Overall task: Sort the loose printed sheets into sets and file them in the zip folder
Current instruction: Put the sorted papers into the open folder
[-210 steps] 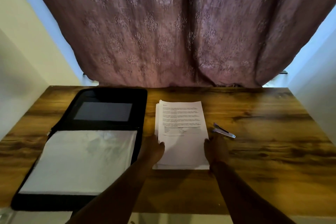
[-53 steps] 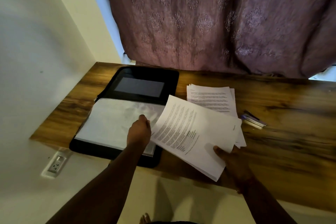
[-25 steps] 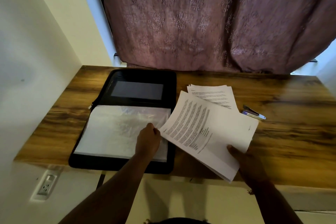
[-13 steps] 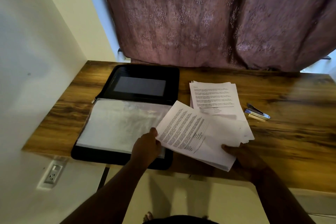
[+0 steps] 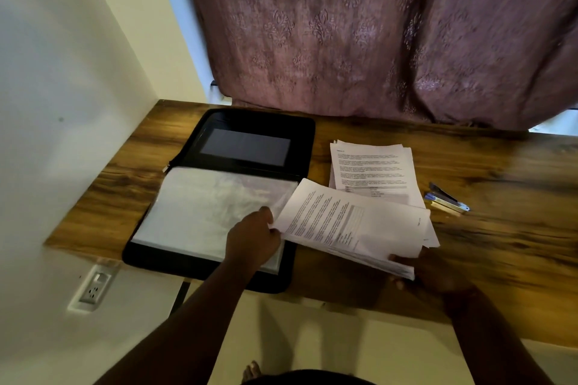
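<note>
— Sheets sit pinched in the right hand, fingers mostly hidden beneath; print unreadable.
— Left hand?
— Curled on the sleeve edge in the folder, fingertips touching the sheets' corner.

**Around the desk: curtain, wall, socket and stapler**

A wooden desk with a dark streaked grain runs from the left wall to the right edge of view. A mauve curtain with an embossed floral pattern hangs behind it, its hem at the desk's far edge. A cream wall stands at the left, with a white wall socket below desk level. A small blue stapler lies on the desk toward the right.
</note>
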`<state>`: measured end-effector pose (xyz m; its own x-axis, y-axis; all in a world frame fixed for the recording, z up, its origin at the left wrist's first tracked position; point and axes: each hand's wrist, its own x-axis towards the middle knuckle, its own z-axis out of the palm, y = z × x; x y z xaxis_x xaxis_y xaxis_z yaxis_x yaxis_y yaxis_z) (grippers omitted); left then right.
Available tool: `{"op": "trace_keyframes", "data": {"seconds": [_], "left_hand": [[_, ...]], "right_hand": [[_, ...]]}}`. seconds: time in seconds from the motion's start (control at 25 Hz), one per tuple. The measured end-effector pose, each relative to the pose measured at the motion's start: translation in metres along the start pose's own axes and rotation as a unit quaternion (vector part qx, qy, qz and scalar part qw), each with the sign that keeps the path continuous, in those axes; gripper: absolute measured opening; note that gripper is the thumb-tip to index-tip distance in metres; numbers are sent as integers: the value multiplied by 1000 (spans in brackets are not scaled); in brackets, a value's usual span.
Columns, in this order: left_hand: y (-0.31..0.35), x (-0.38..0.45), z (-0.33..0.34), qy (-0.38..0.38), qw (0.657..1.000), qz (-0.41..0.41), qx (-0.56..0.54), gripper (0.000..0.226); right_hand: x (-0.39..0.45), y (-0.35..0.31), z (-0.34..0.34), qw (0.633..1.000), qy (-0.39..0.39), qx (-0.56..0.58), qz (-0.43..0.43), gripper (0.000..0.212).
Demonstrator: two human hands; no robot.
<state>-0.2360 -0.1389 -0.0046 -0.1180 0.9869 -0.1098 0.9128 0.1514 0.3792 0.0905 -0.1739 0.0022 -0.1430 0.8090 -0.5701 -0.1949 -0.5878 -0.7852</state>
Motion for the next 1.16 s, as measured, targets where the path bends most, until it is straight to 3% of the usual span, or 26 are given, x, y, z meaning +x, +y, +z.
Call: {"op": "trace_keyframes", "data": {"seconds": [0.08,0.24,0.44,0.48,0.6,0.88,1.04,1.16], "left_hand": [[3,11,-9,-60,998,-28,-3,18],[-2,28,-20,-230,971,-44,-39,13],[-1,51,-11,-151,983,2,104,25],[1,56,-6,-137,984,8,116,24],[11,69,5,-103,990,10,94,20],[13,77,12,-18,999,26,-11,16],[14,75,8,-77,995,67,6,15],[7,65,0,-143,985,37,94,30]], "right_hand": [[-3,-4,0,1000,18,0,18,18],[-7,-10,6,999,-10,-37,9,30],[-11,-9,9,998,-31,-48,5,39],[-12,-8,11,998,-34,-50,5,31],[-12,-7,12,999,-4,-46,24,13],[-4,-11,12,995,40,-45,77,17],[6,-14,22,998,39,-38,41,18],[21,-18,36,998,66,-10,-9,21]]}}
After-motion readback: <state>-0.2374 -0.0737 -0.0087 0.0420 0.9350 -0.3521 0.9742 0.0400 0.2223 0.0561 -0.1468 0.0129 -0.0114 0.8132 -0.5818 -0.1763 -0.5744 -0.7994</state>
